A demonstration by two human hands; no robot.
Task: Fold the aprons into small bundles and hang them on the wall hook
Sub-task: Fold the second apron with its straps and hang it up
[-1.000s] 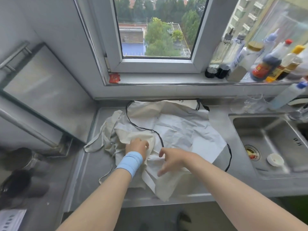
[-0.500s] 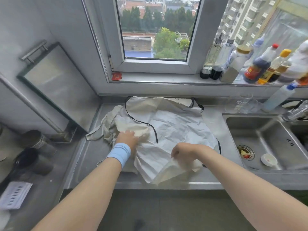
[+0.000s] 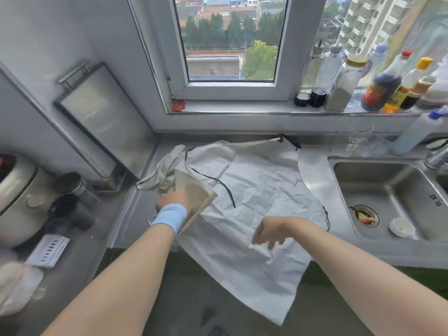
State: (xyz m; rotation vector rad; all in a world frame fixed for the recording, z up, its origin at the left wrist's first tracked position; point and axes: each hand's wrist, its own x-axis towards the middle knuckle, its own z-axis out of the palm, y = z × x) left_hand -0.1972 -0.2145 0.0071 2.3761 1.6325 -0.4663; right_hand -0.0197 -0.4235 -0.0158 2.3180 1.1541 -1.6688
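Both hands busy — left hand grips beige apron, right hand pinches creased white apron.

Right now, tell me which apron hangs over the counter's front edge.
The white apron, black-trimmed, its corner draping off the counter; the beige apron is bunched at the left, gripped by the left hand.

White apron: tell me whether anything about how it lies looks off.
Yes. The white apron is wrinkled and askew: its near part hangs off the front edge of the counter, dangling toward the floor rather than lying flat for folding.
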